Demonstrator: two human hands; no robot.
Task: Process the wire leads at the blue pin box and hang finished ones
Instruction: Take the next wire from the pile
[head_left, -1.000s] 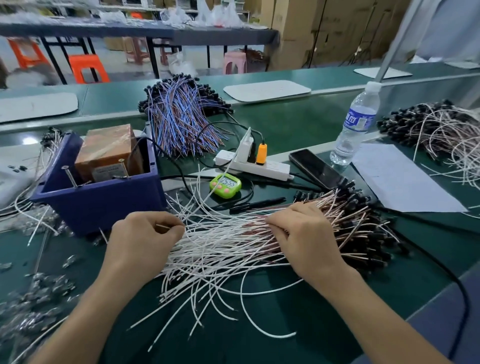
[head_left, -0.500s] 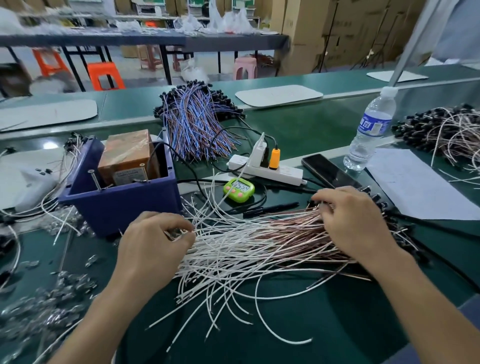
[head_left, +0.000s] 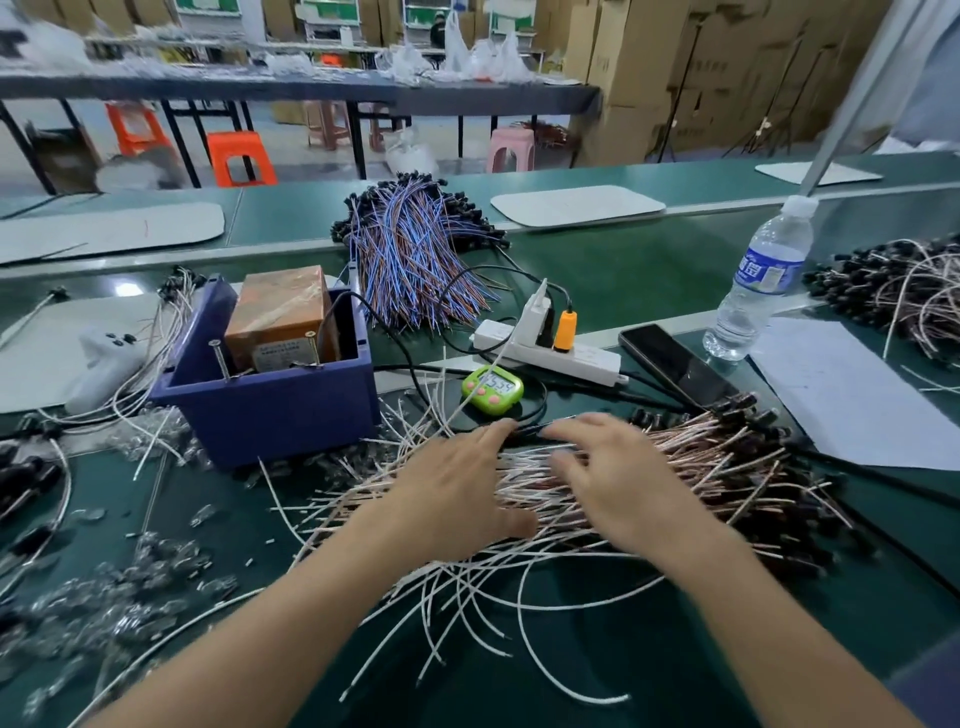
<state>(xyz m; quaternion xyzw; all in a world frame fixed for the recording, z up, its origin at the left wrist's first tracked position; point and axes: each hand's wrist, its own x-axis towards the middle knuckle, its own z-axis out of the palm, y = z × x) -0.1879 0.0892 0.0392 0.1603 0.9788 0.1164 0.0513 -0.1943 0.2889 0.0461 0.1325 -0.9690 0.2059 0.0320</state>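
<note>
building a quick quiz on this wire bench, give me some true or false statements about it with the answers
1. The left hand and the right hand both rest open on the white wires. True.
2. The water bottle lies on its side. False: it stands upright.
3. The green timer sits to the right of the blue box. True.
4. The left hand grips the blue box. False: it is on the wires, apart from the box.
5. The phone has a lit screen. False: the screen is dark.
</note>
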